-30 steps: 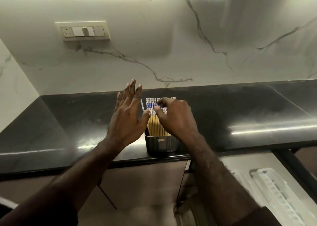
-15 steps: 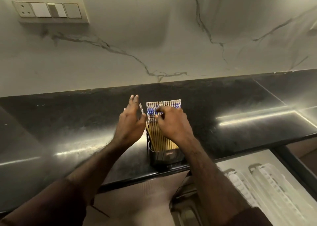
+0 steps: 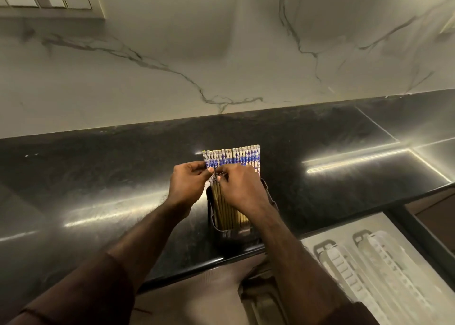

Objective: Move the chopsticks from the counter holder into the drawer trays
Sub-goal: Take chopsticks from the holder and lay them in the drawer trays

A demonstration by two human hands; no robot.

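The chopsticks (image 3: 231, 158) stood upright in a tight row in the holder (image 3: 267, 191), which sat on the black counter (image 3: 98, 176) near its front edge. Their blue-and-white tops showed above both hands, the tan shafts below.

The left hand (image 3: 188, 185), at 9 o'clock of the row, had its fingers curled, thumb and forefinger pinching the leftmost chopsticks just under the patterned tops. The right hand (image 3: 242, 191) lay across the front of the row, its fingers bent and clamped on the chopsticks beside the left thumb; the two hands touched.

At 4 o'clock of the holder, below the counter edge, the open drawer (image 3: 327, 233) held two pale ribbed trays (image 3: 384, 270) side by side.
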